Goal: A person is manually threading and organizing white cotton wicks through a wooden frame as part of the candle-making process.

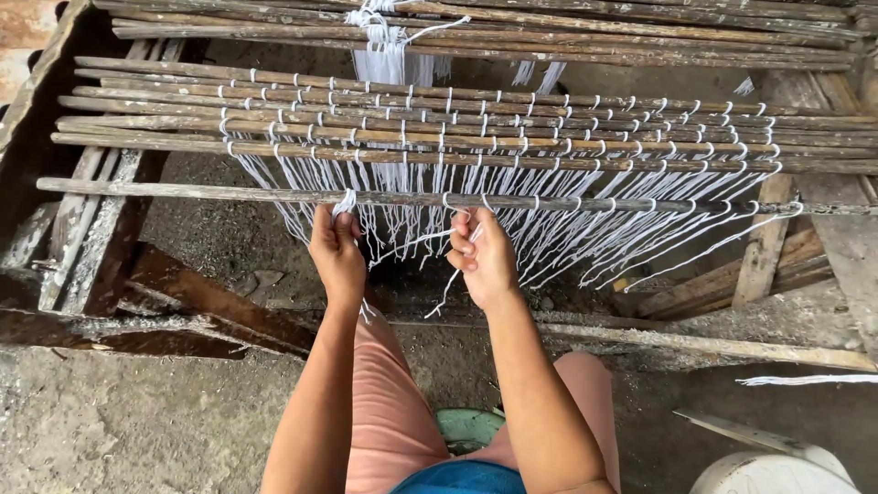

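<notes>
Two bare hands work at the nearest long thin wooden stick, which lies straight across from left to right in front of the person. The left hand has its grip pinched shut on a short white string just under that stick. The right hand is close beside it, its grip closed on another loose white string that runs between the two hands. Both hands are about as near to the stick. Behind it lie more wooden sticks tied in a row, with many white strings hanging down. A rough wooden frame holds it all. A white bucket sits low on the right.
</notes>
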